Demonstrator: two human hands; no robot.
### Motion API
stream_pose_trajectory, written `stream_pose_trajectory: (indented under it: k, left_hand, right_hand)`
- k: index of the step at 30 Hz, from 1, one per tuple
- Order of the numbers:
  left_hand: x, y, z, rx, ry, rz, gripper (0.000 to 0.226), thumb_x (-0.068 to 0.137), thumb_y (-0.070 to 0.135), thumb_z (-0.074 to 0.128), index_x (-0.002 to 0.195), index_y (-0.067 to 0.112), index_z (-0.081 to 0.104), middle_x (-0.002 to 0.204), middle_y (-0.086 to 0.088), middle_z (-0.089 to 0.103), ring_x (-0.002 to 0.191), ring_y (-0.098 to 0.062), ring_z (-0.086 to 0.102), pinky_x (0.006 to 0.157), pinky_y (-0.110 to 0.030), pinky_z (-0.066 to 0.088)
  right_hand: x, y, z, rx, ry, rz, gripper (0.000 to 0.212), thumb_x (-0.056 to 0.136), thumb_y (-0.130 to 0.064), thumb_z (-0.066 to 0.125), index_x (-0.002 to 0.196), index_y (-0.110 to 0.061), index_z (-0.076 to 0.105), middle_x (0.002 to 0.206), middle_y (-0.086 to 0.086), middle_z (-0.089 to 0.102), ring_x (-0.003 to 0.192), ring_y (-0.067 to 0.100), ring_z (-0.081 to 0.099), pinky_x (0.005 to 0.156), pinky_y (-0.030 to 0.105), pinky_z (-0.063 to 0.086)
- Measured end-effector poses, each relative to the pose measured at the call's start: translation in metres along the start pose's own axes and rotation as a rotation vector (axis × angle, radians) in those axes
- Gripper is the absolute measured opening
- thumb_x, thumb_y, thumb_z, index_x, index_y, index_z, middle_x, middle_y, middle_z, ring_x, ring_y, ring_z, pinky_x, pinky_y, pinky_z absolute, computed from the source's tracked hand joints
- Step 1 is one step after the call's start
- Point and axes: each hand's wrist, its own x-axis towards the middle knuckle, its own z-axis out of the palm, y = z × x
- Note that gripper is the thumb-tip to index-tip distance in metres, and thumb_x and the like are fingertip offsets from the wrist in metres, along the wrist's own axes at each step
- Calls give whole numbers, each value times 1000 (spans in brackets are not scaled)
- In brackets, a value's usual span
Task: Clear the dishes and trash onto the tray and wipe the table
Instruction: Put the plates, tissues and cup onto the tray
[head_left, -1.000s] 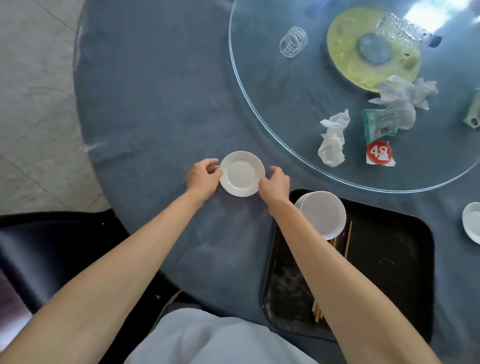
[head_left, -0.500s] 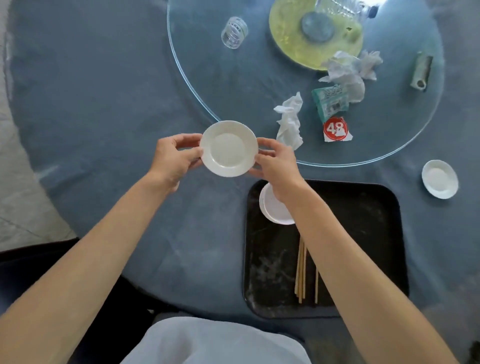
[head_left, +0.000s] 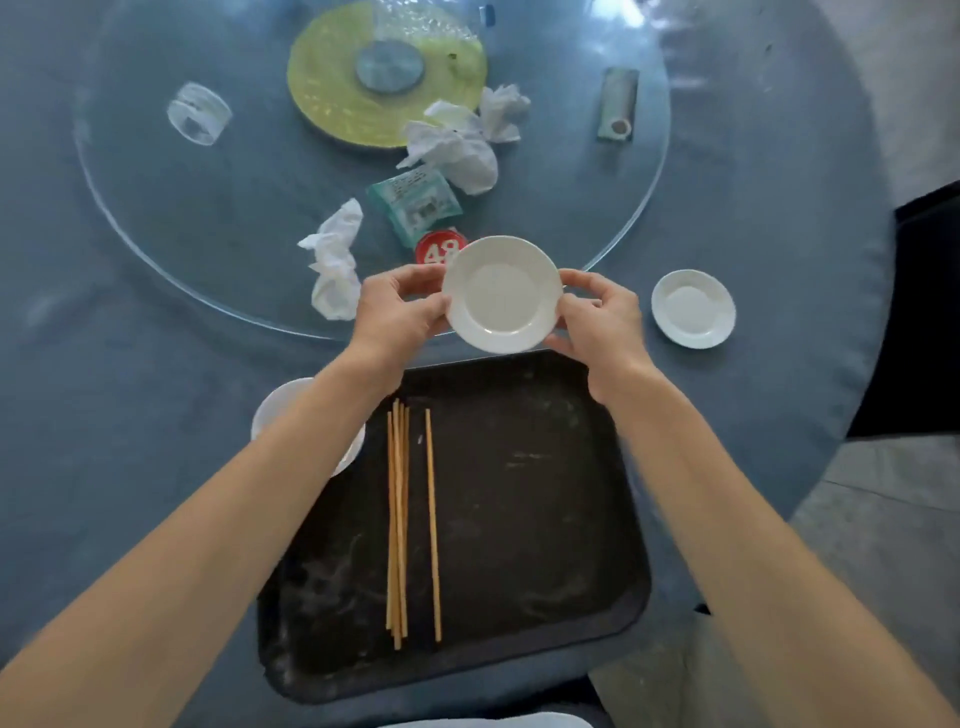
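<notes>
Blue-clothed round table (head_left: 130, 405) w/ glass turntable (head_left: 218, 208), grey floor (head_left: 893, 525).

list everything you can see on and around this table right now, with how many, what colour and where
held plate: 1, white, in both hands above the tray's far edge
plate: 1, white, on the cloth right of the hands
stacked plates: white, tray's left edge, partly hidden by the left arm, count unclear
tray: 1, black, near edge of the table
chopsticks: several, tan, lying on the tray
turntable: 1, clear glass, centre of the table
tissues: 3 or so, white, crumpled on the turntable
packet: 1, green, on the turntable
48 tag: 1, red, behind the held plate
glass: 1, clear, on its side, far left of the turntable
left hand: grips the held plate's left rim
right hand: grips its right rim
</notes>
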Motion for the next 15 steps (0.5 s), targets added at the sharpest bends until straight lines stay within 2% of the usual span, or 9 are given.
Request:
stream_pose_trajectory:
  k: [3,7,10,12,14,15]
  left_hand:
    - [9,-6,86,91,-61,-13,30,88,-1,73,115,11,72,112,-2,71,104,-16,69,84,-27,61]
    - [31,-10,186,183,-128,-42,29,74,7,76,97,24,75,102,1,76,100,-21,73,89,-38,61]
    - [50,-15,245,213,-156,-57,26,69,8,70,81,31,72,93,3,76,97,-22,74,91,-43,61]
    - [59,-22,272,238,-144,-71,24,71,8,67,82,29,72,94,2,77,96,-22,74,90,-43,61]
    - [63,-31,290,280,-107,-73,22,77,9,68,91,24,74,97,3,76,94,-18,72,90,-38,60]
    - [63,-35,295,311,-89,-74,22,80,9,69,97,22,75,98,3,75,93,-17,71,89,-35,59]
  right_hand:
    - [36,6,-72,13,90,32,31,88,-8,65,115,-18,74,97,8,76,84,20,76,70,37,66]
    - [86,15,-149,30,194,82,43,71,-20,71,113,-22,78,103,1,76,87,18,76,76,42,66]
    - [121,25,-189,46,247,124,34,85,-9,71,117,-19,77,99,-7,71,77,10,71,70,36,66]
    - [141,38,-205,27,273,137,33,88,-11,71,120,-20,76,110,-2,72,77,10,71,66,31,65]
    - [157,50,-214,31,277,148,35,87,-15,75,121,-22,76,121,1,70,80,11,73,70,34,66]
    - [164,54,-216,30,270,156,34,87,-16,76,120,-23,76,120,0,70,81,11,73,74,36,66]
